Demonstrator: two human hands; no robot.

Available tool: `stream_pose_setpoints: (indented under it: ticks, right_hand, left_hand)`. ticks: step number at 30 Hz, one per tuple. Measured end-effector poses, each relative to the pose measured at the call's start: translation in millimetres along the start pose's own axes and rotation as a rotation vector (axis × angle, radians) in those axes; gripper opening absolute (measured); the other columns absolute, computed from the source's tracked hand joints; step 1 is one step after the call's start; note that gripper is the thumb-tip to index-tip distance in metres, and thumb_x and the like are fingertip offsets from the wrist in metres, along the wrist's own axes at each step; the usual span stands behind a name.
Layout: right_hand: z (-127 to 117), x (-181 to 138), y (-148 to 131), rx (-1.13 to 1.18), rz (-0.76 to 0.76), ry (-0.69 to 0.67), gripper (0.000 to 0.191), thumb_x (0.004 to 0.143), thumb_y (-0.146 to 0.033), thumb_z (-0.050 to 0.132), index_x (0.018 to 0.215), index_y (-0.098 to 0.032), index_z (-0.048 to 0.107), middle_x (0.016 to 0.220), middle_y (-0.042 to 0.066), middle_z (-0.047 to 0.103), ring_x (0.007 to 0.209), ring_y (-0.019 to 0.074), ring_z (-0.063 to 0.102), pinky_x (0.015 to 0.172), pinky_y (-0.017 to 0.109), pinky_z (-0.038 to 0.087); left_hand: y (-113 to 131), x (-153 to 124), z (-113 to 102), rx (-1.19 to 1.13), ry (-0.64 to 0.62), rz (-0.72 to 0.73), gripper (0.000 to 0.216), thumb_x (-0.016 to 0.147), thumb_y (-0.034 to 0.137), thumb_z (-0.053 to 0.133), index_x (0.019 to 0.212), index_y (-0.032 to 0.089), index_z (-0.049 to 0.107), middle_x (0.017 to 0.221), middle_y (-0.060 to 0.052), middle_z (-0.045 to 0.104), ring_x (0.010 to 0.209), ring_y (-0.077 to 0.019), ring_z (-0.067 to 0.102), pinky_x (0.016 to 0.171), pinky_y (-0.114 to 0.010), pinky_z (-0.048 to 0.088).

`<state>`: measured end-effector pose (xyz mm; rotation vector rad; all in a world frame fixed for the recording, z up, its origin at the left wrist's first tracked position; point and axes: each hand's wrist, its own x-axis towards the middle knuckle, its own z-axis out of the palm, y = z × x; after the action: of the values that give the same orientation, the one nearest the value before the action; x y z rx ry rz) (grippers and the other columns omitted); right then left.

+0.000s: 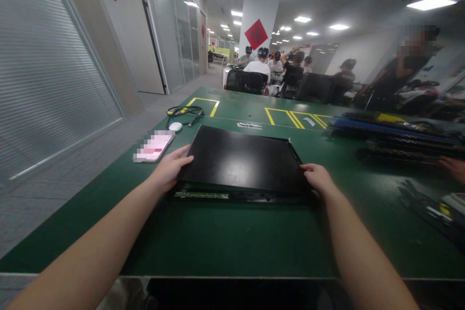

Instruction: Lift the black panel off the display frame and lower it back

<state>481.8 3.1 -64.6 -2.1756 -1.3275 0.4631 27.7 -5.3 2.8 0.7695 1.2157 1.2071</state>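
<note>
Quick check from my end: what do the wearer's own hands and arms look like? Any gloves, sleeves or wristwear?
Both the left hand and right hand are ungloved. The left forearm and right forearm are bare, with no sleeve, watch, bracelet, cable or marking visible. Fine detail, such as the nails, is too small to tell.

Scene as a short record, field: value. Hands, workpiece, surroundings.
left hand: holds left edge of black flat panel
right hand: at panel's right edge, holding it
near side of panel: dark frame bearing a green circuit board
surface: green table
left side: phone, white rounded object, black cable
right side: dark stacked parts, blurred; co-worker's hand at picture edge
</note>
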Motion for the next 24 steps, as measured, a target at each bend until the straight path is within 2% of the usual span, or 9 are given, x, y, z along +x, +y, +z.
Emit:
stream_pose_setpoints:
  ticks: [3, 8, 17, 21, 24]
  right_hand:
    - [0.1, 0.4, 1.0, 0.000, 0.000, 0.001, 0.049, 0.071, -0.004, 0.055, 0.113, -0.016, 0.078, 0.105, 0.011, 0.078, 0.095, 0.0219, 0.073, 0.088, 0.029, 0.053]
    - [0.9, -0.8, 1.7, 0.019, 0.007, 0.013, 0.050, 0.070, -0.005, 0.056, 0.113, -0.017, 0.078, 0.104, 0.010, 0.078, 0.094, 0.0214, 0.072, 0.087, 0.029, 0.053]
    - [2.8, -3.0, 1.6, 0.054, 0.013, 0.013, 0.048, 0.071, -0.007, 0.055, 0.112, -0.018, 0.077, 0.108, 0.010, 0.077, 0.094, 0.0216, 0.072, 0.083, 0.028, 0.053]
    - [2.4, -3.6, 0.5, 0.070, 0.033, 0.013, 0.047, 0.071, -0.008, 0.056, 0.112, -0.018, 0.077, 0.107, 0.010, 0.077, 0.093, 0.0213, 0.072, 0.082, 0.027, 0.053]
    - [2.5, -3.2, 0.2, 0.073, 0.023, 0.018, 0.047, 0.071, -0.008, 0.056, 0.111, -0.018, 0.078, 0.108, 0.010, 0.077, 0.096, 0.0215, 0.072, 0.085, 0.028, 0.053]
  left_hand:
    - [-0.6, 0.2, -0.6, 0.009, -0.017, 0.004, 0.062, 0.088, -0.006, 0.054, 0.146, 0.013, 0.054, 0.086, -0.011, 0.082, 0.063, -0.0214, 0.078, 0.049, -0.022, 0.060]
    - [-2.1, 2.7, -2.1, 0.012, 0.025, -0.001, 0.068, 0.088, -0.006, 0.057, 0.152, 0.010, 0.044, 0.087, -0.012, 0.082, 0.065, -0.0201, 0.078, 0.055, -0.021, 0.061]
    - [-1.8, 1.8, -3.2, 0.008, -0.023, 0.003, 0.054, 0.083, -0.003, 0.063, 0.134, 0.013, 0.063, 0.091, -0.013, 0.082, 0.073, -0.0227, 0.079, 0.057, -0.024, 0.063]
    - [-2.2, 1.9, -3.5, -0.008, -0.010, 0.001, 0.054, 0.079, -0.003, 0.067, 0.131, 0.015, 0.065, 0.093, -0.012, 0.082, 0.073, -0.0230, 0.079, 0.060, -0.025, 0.063]
    - [-2.8, 2.5, -3.9, -0.009, -0.025, 0.004, 0.053, 0.083, -0.002, 0.063, 0.134, 0.014, 0.063, 0.089, -0.011, 0.082, 0.069, -0.0219, 0.079, 0.057, -0.025, 0.063]
